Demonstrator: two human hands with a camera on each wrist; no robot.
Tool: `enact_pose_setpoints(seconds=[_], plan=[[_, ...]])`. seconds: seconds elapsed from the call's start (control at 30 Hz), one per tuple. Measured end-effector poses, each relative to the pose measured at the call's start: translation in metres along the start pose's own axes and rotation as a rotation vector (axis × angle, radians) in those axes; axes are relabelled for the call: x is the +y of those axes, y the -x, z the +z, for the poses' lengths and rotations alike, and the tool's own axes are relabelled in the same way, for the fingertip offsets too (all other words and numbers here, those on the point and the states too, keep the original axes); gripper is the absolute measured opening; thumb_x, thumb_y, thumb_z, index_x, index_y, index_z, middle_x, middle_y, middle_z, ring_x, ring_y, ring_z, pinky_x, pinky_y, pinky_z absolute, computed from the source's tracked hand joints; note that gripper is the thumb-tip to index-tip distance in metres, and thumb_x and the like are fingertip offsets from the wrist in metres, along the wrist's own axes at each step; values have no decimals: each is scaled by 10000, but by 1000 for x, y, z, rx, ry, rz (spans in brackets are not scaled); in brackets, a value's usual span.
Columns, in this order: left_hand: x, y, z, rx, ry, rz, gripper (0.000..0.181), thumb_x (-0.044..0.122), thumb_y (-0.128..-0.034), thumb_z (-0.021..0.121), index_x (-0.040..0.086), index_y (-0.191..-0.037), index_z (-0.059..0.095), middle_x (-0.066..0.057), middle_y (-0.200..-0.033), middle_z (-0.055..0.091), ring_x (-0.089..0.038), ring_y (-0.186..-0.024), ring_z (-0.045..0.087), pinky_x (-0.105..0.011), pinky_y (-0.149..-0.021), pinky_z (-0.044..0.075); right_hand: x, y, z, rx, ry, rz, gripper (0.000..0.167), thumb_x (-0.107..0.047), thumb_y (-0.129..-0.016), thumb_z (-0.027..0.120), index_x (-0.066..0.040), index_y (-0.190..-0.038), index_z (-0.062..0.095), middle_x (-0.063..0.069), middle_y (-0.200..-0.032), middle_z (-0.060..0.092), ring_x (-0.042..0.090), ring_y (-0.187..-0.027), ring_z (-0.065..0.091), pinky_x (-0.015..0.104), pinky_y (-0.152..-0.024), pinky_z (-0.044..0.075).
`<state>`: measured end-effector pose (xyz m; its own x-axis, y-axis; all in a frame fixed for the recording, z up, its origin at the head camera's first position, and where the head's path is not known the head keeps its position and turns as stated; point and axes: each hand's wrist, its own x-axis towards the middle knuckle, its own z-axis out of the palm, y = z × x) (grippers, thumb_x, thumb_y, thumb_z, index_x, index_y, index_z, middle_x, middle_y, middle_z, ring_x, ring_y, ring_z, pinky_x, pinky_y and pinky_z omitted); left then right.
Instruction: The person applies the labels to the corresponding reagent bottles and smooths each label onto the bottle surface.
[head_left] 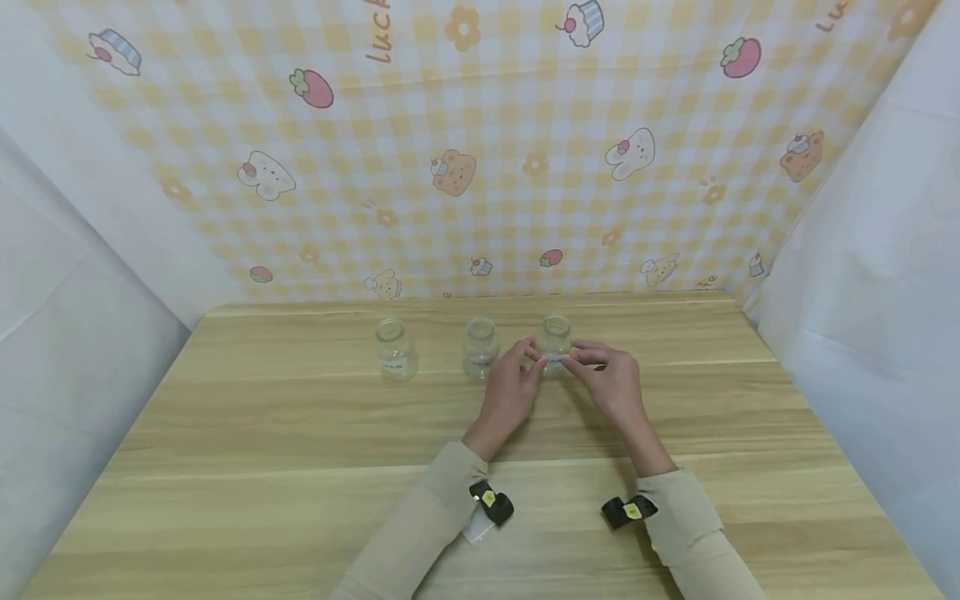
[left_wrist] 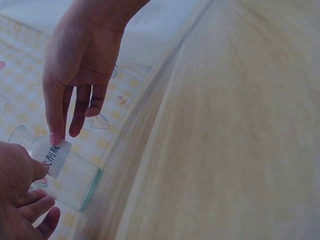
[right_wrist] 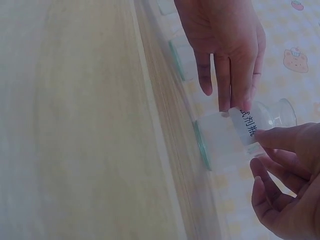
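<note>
A clear glass jar (head_left: 557,335) stands upright at the back of the table, the rightmost of three. Across its front lies a white label (head_left: 554,361) with dark printed characters, legible in part in the right wrist view on the label (right_wrist: 241,127). My left hand (head_left: 512,385) pinches the label's left end, thumb in front. From the other side my right hand (head_left: 611,383) pinches the right end, its thumb on the label (left_wrist: 61,159) in the left wrist view. Whether the label is stuck to the glass I cannot tell.
Two more open glass jars, the middle one (head_left: 481,346) and the left one (head_left: 395,354), stand in a row to the left, each with a label. A small whitish sheet (head_left: 477,527) lies partly under my left forearm. Behind the table hangs a checkered cloth (head_left: 510,208).
</note>
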<state>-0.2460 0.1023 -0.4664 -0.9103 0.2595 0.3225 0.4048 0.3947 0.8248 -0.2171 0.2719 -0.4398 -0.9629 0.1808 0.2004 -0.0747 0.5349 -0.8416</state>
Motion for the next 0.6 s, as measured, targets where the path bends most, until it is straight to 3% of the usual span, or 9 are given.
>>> enact_pose_setpoints(seconds=[0.2,0.6], plan=[[1,0,0,4,-11,-1,69,102,-1028,644,34,-1033,635,-197,-1410,620,-338,-1196,650,-404,-877,574,0,0,0,7,-3,2,158,-140,-935,789,18,-941,800,143,-1236,731,342,-1064,707,164,-694,518],[2,2,0,-1,-42,2,62,99,-1030,635,39,-1042,625,-205,-1406,619,-372,-1279,605,-422,-925,564,-1,1,2,28,9,-9,134,-121,-929,792,11,-920,807,145,-1206,744,327,-1091,703,186,-735,505]])
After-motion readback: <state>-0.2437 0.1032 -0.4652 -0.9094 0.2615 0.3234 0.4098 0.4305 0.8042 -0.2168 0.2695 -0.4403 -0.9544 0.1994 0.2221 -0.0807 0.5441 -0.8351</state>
